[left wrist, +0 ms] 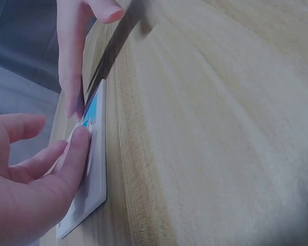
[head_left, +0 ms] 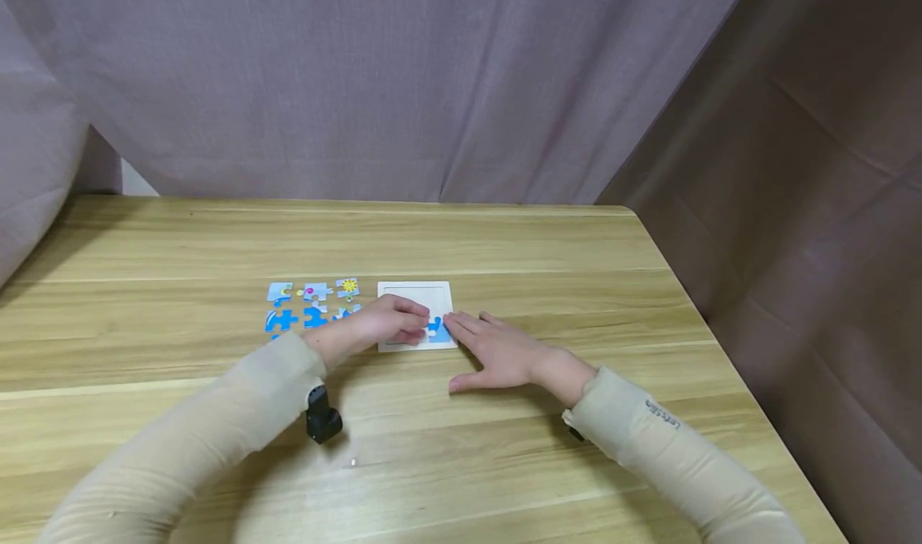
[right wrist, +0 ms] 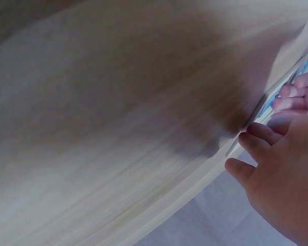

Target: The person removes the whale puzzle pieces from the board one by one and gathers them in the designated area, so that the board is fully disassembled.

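Note:
A white square puzzle tray lies flat on the wooden table. One blue-and-white jigsaw piece sits in its near right corner. My left hand reaches over the tray from the left, the fingers bent loosely. In the left wrist view a fingertip of the left hand touches down right beside the blue piece. Flat against the tray's right edge, the right hand rests with straight fingers, its thumb spread toward me. Fingers cover part of the tray's inside.
Left of the tray, several loose jigsaw pieces lie in rows, the nearer ones partly hidden by the left forearm. A tiny white speck is on the tabletop near me. Grey curtains hang behind and to the right.

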Demonstrator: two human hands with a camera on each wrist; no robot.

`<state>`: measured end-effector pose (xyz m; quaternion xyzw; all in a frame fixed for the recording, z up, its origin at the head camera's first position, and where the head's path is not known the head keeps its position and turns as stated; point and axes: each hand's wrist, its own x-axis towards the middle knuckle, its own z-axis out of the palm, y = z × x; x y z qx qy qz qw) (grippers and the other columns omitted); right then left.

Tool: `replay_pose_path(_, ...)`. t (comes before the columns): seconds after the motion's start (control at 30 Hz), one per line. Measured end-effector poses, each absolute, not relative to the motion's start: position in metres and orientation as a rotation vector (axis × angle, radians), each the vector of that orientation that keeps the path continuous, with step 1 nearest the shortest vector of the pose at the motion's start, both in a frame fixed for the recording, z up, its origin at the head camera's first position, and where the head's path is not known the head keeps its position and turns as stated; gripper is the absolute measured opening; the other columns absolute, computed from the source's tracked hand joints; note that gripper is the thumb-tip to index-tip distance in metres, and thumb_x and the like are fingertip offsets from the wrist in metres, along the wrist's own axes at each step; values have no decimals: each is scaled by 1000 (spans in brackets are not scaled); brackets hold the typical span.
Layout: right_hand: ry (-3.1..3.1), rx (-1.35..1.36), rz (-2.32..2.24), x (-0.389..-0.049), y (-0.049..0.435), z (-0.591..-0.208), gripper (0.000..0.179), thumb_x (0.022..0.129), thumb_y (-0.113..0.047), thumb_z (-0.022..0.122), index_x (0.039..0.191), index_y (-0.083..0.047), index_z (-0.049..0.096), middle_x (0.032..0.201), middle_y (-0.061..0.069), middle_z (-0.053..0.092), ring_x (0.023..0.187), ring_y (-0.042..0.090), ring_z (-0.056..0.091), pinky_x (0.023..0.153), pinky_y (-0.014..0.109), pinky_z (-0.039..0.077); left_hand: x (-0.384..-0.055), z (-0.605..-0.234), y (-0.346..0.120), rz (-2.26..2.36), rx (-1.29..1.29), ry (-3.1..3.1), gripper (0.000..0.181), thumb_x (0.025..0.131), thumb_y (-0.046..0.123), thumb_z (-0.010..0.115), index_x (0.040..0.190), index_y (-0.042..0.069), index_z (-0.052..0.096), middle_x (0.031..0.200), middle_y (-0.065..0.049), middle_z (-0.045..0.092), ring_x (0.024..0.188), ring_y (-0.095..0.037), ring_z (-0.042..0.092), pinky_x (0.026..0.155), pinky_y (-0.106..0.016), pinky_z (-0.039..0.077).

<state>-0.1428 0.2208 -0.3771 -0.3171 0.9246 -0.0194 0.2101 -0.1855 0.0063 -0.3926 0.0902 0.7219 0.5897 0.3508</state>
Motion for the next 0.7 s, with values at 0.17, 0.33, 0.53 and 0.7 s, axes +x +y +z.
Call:
replay_pose_path(0.17, 2571, -855, -51, -144, 220, -378, 98, 83, -69, 47, 151, -9, 9, 158, 6, 12, 145, 18, 14, 119, 41, 11, -186, -394, 8, 1552, 219, 1857, 40, 94, 4, 48, 130, -12, 44, 129, -28, 52, 104, -21, 60, 94, -32, 50)
replay_pose_path(0.33, 2571, -850, -55, -144, 220, -377, 97, 83, -69, 47, 151, -10, 10, 158, 6, 13, 144, 18, 15, 120, 40, 10, -186, -393, 9, 1570, 219, 1867, 40, 94, 3, 48, 130, -13, 44, 127, -29, 52, 103, -21, 61, 94, -32, 51)
replay_pose_path(0.53, 2570, -871, -65, -144, 220, -376, 96, 84, -68, 47, 150, -8, 11, 157, 8, 14, 144, 20, 16, 119, 42, 11, -187, -391, 10, 1554, 224, 1917, 39, 93, 4, 51, 128, -12, 46, 123, -28, 56, 97, -18, 62, 93, -31, 51)
replay_pose_path(0.7, 2571, -877, -59, -143, 220, -377, 96, 84, -68, 47, 150, -8, 11, 157, 8, 14, 144, 20, 17, 119, 42, 12, -189, -393, 14, 1530, 206, 1972, 37, 92, 5, 53, 126, -10, 50, 121, -25, 59, 96, -18, 64, 91, -30, 52)
